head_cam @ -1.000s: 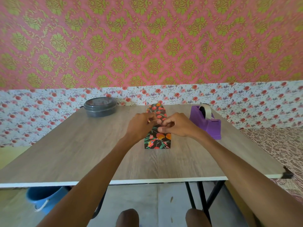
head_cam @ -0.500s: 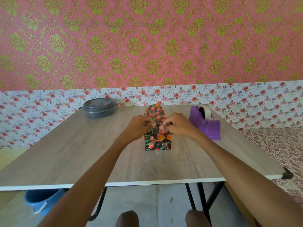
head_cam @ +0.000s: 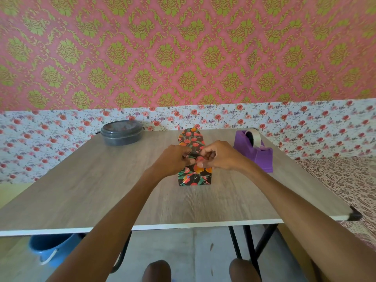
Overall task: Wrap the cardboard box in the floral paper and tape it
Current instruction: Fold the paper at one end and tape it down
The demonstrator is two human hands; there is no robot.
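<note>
A grey lidded container (head_cam: 122,132) sits at the far left of a wooden table (head_cam: 81,190), with a blue bucket (head_cam: 50,249) showing beneath its near edge. At mid-table, a person's left hand (head_cam: 175,159) and right hand (head_cam: 221,157) meet atop the box (head_cam: 191,139), which stands on the tabletop sheathed in dark floral paper (head_cam: 194,178), the curled fingers of both hands pinching the paper's folds at the near end. A purple tape dispenser (head_cam: 254,151) stands near the right hand, toward the table's right edge.

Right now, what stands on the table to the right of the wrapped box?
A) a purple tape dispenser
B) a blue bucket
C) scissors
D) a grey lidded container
A: the purple tape dispenser stands right of the wrapped box; the grey container is left.
</note>
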